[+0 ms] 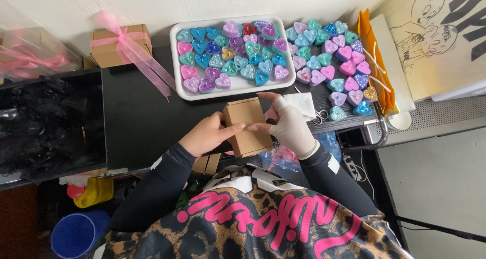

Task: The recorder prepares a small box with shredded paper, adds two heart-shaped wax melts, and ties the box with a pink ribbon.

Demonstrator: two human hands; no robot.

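- far left low: blue cup (76, 233) and a yellow container (96, 192) under the table (136, 117) edge, contents can't be told.
- back left: kraft box with a pink ribbon bow (120, 45), closed, sitting at the table's rear edge.
- left hand (207, 133): bare, curled around the left side of the small cardboard box (248, 126), thumb on its front face, fingers behind it.
- small cardboard box sits mid-frame between both hands, held just above the near table edge, tilted a bit; looks closed (inside not visible).
- handling guess: light thin card, stiff at the corners but the walls would dent under a hard squeeze; best taken by opposite side walls, as now.
- white tray (178, 61) behind the box: packed with glittery heart-shaped pieces (230, 56) in teal, pink, purple, one red; they look hard and small, probably slick.
- right hand (291, 127): in a pale glove, fingers partly bent, pressing the box's right side and top edge.
- white cloth (304, 103) and small scissors (320, 118) just behind that hand.
- right: loose hearts (334, 61) spread straight on the table, no tray.
- far right: orange paper bag (372, 56), lying flat, contents hidden.
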